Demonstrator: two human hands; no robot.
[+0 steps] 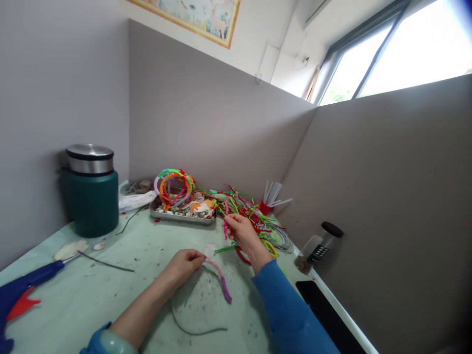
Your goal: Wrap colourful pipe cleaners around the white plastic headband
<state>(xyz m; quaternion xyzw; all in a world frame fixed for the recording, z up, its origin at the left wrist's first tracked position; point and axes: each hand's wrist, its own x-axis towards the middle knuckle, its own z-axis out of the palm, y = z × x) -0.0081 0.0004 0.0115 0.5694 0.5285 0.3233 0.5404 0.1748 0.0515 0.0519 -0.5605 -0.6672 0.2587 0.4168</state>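
Note:
Low over the table, my left hand pinches the light end of a pink-to-purple pipe cleaner piece, which curves down to the right. It looks thick, as if wound around a core. Farther back, my right hand is closed on a bright pink pipe cleaner that stands nearly upright between thumb and fingers. Just behind and right of that hand lies a tangled heap of coloured pipe cleaners. A metal tray holds shells and buttons, with several colourful pipe cleaner rings on top.
At left stand a green wide-mouth flask and a blue glue gun. Dark wires lie on the table. A red cup of white sticks, a jar and a black flat object are at right. Grey partitions enclose the table.

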